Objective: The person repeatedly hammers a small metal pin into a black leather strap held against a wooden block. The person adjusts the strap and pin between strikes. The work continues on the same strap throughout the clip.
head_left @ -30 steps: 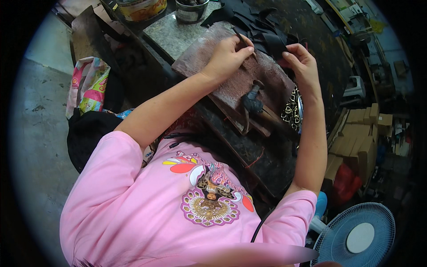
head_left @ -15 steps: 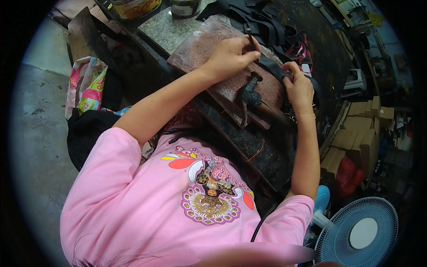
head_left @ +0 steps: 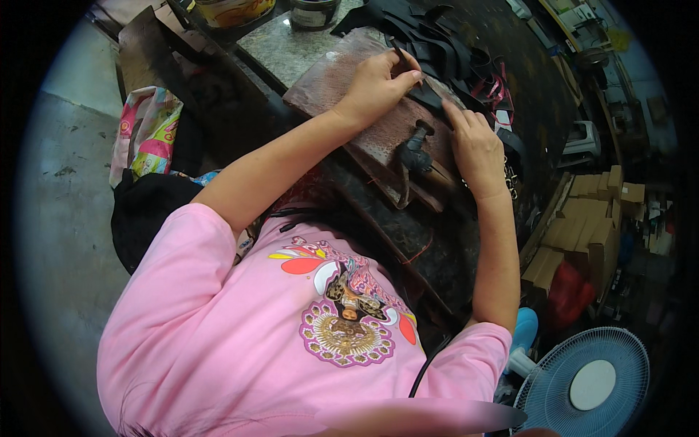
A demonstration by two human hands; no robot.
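My left hand [head_left: 378, 87] is closed on a black strip [head_left: 429, 93], its thumb and fingers pinched together over a worn reddish-brown slab [head_left: 328, 87]. One dark, narrow end sticks up above these fingers; I cannot tell whether it belongs to the strip. My right hand [head_left: 477, 149] rests at the strip's nearer part with its fingers stretched forward, a fingertip touching it; the thumb is hidden. Between my hands and nearer to me, a hammer-like tool [head_left: 416, 149] with a round metal head and black wrapping lies on the slab.
Black strips [head_left: 429, 36] lie heaped behind the slab, with pink cords [head_left: 499, 91] beside them. Two tubs, one yellowish [head_left: 233, 11], stand at the far left. A fan [head_left: 586, 382] is at the lower right, cardboard boxes [head_left: 582, 226] beyond it. A colourful bag [head_left: 149, 131] sits left.
My right hand has moved left toward my left hand, and its curled fingers have straightened out. The left hand keeps its pinch. The whole view has shifted slightly.
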